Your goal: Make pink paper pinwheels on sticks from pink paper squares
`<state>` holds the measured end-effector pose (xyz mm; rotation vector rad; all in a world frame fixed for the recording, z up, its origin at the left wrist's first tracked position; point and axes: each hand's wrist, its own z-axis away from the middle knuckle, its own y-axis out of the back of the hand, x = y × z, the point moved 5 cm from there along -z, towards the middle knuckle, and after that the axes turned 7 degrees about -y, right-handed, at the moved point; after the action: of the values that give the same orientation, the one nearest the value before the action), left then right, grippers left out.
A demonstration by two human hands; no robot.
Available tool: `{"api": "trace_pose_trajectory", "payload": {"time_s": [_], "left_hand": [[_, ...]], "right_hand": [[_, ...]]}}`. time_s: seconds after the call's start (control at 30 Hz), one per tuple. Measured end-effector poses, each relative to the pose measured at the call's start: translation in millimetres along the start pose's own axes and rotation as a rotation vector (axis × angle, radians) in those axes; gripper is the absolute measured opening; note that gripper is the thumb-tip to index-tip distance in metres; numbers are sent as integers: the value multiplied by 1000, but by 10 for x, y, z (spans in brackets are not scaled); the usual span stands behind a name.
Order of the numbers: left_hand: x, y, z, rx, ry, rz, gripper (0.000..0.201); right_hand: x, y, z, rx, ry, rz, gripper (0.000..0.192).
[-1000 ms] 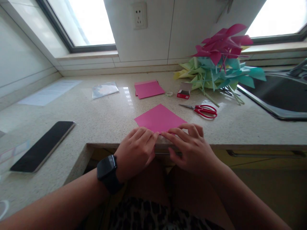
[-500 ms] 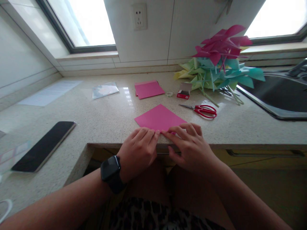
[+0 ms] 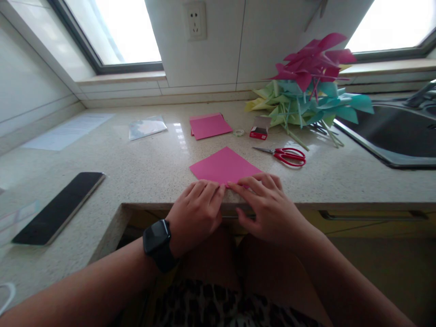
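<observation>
A sheet of pink paper (image 3: 225,165) lies on the counter near its front edge, with one corner pointing away from me. My left hand (image 3: 197,206) has its fingers closed together on the paper's near edge. My right hand (image 3: 267,204) rests its fingertips on the same edge, close beside the left fingers. Its thumb is held apart, below the counter edge. Both hands cover the near part of the sheet, so any fold there is hidden. Behind the sheet, to the right, lie red-handled scissors (image 3: 286,156).
More pink sheets (image 3: 211,126), a tape roll (image 3: 239,132) and a small red box (image 3: 259,131) lie farther back. Paper pinwheels (image 3: 313,91) are piled beside the sink (image 3: 405,131). At left are a black phone (image 3: 59,209), a clear packet (image 3: 147,127) and a printed sheet (image 3: 70,131).
My view has shifted very slightly. Both hands stay at the near edge of the pink paper, with hardly any visible movement.
</observation>
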<state>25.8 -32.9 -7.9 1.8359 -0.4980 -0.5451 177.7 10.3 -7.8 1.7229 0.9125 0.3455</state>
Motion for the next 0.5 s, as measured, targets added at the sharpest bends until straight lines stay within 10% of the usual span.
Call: {"api": "trace_pose_trajectory", "payload": {"time_s": [0.5], "left_hand": [[-31, -12, -35, -41, -19, 93, 51]], "right_hand": [[-8, 2, -32, -17, -5, -6, 42]]}}
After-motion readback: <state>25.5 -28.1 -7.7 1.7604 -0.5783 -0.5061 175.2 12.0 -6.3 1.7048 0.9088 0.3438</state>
